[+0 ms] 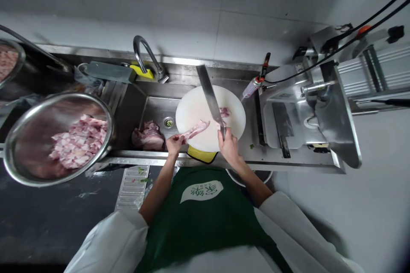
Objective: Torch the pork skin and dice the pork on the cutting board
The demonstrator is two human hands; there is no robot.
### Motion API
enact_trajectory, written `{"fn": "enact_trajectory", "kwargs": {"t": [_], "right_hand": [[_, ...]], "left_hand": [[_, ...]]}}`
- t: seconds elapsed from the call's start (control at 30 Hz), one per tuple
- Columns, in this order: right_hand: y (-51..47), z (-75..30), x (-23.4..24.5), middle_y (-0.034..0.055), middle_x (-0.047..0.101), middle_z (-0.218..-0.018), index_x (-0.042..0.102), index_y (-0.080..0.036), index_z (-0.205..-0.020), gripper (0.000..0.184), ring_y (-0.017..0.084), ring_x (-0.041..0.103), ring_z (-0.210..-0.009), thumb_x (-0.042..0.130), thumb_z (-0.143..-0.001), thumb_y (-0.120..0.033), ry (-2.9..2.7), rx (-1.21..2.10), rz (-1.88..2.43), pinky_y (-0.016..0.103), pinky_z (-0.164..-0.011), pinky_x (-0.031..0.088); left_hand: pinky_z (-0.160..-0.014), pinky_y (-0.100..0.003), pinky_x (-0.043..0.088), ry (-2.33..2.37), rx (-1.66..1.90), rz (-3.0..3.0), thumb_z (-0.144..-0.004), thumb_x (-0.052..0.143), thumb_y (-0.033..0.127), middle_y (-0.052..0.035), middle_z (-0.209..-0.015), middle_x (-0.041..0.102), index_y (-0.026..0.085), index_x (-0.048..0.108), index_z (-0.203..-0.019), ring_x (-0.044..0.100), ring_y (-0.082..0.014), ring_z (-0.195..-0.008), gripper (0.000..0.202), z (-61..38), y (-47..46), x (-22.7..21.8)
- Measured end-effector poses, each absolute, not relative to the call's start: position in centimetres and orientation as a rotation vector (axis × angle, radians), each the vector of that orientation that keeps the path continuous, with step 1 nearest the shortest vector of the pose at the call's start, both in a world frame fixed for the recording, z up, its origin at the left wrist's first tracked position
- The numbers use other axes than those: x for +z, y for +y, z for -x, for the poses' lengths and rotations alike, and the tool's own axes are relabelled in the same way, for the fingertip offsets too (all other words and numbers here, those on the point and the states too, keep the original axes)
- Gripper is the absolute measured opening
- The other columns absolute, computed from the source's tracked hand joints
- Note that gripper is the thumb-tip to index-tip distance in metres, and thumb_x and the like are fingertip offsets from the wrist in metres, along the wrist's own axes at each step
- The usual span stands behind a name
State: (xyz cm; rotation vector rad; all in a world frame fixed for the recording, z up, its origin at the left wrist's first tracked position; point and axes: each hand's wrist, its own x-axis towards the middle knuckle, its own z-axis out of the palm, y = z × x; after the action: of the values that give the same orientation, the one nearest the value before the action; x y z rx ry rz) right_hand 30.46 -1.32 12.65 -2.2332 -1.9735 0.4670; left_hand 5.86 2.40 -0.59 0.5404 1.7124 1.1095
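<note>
A round white cutting board (192, 108) rests over the steel sink. My left hand (174, 142) pinches the near end of a long strip of raw pink meat (197, 129) lying across the board. My right hand (227, 145) is closed round the handle of a large cleaver (209, 96), whose blade points away from me over the board, just right of the strip. A few small cut meat pieces (225, 112) lie on the board beyond the blade.
A lump of raw meat (147, 135) sits in the sink basin (156, 108) beside the drain. A big steel bowl (19, 136) of cut meat pieces stands at left. A tap (144, 51) is behind the sink. A metal slicing machine (320, 106) and a gas canister (253, 85) stand right.
</note>
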Motion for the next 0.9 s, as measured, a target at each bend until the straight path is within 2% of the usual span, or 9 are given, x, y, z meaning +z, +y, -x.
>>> {"fn": "enact_trajectory", "kwargs": {"t": [0.17,0.3,0.4,0.53,0.7,0.77,0.9], "right_hand": [[-1.1,-31.4,8.9,0.0167,0.078,-0.102,0.06,-0.011,-0.13,0.037,0.025,0.074,-0.093,0.043,-0.111,-0.037,-2.188,0.829,2.341,0.029,-0.08,0.049],[0.8,-35.8,9.2,0.0142,0.076,-0.11,0.066,-0.016,-0.119,0.035,0.024,0.071,-0.1,0.045,-0.109,-0.042,-2.145,0.949,2.254,0.027,-0.081,0.047],[1.7,-37.5,10.8,0.0149,0.076,-0.105,0.066,-0.014,-0.116,0.04,0.025,0.07,-0.094,0.04,-0.11,-0.044,-2.019,0.88,2.358,0.027,-0.076,0.045],[1.4,-36.0,13.8,0.0171,0.075,-0.097,0.062,-0.012,-0.119,0.044,0.027,0.07,-0.089,0.037,-0.11,-0.046,-2.002,0.607,2.331,0.029,-0.073,0.042],[0.3,-31.1,14.6,0.0212,0.074,-0.106,0.052,-0.008,-0.138,0.052,0.031,0.071,-0.097,0.026,-0.112,-0.045,-1.925,0.45,2.169,0.032,-0.08,0.047],[0.2,-29.5,13.2,0.0229,0.074,-0.109,0.05,-0.006,-0.142,0.051,0.032,0.072,-0.101,0.028,-0.112,-0.041,-1.932,0.547,2.231,0.034,-0.084,0.048],[1.3,-29.0,11.1,0.0209,0.076,-0.11,0.059,-0.01,-0.134,0.04,0.031,0.072,-0.102,0.039,-0.11,-0.034,-2.111,0.918,2.356,0.033,-0.087,0.049]], "left_hand": [[-0.049,-0.023,0.047,1.768,1.111,-0.589,-0.065,0.079,0.028,-0.0008,-0.057,0.065,0.014,0.067,-0.073,0.061,-0.0145,-0.048,0.02,-5.7,2.3,-1.1],[-0.049,-0.022,0.045,1.798,1.128,-0.569,-0.068,0.078,0.025,-0.0011,-0.054,0.064,0.014,0.068,-0.074,0.06,-0.0139,-0.046,0.016,-5.5,2.2,-1.0],[-0.05,-0.022,0.047,1.77,1.148,-0.496,-0.067,0.08,0.023,-0.0002,-0.055,0.064,0.014,0.067,-0.074,0.06,-0.0134,-0.046,0.017,-5.7,2.2,-1.0],[-0.053,-0.024,0.052,1.667,1.193,-0.371,-0.066,0.083,0.022,0.0015,-0.059,0.065,0.014,0.064,-0.076,0.061,-0.0127,-0.048,0.023,-6.1,2.1,-0.8],[-0.053,-0.026,0.053,1.605,1.21,-0.289,-0.065,0.087,0.022,0.0022,-0.062,0.063,0.012,0.062,-0.077,0.061,-0.012,-0.049,0.029,-6.2,2.1,-0.4],[-0.053,-0.026,0.053,1.591,1.211,-0.289,-0.065,0.088,0.023,0.0019,-0.063,0.064,0.012,0.062,-0.078,0.061,-0.0117,-0.05,0.03,-6.2,2.0,-0.3],[-0.053,-0.026,0.053,1.552,1.207,-0.294,-0.066,0.088,0.023,0.0017,-0.062,0.064,0.012,0.062,-0.078,0.062,-0.0122,-0.05,0.03,-6.0,2.0,-0.4]]}}
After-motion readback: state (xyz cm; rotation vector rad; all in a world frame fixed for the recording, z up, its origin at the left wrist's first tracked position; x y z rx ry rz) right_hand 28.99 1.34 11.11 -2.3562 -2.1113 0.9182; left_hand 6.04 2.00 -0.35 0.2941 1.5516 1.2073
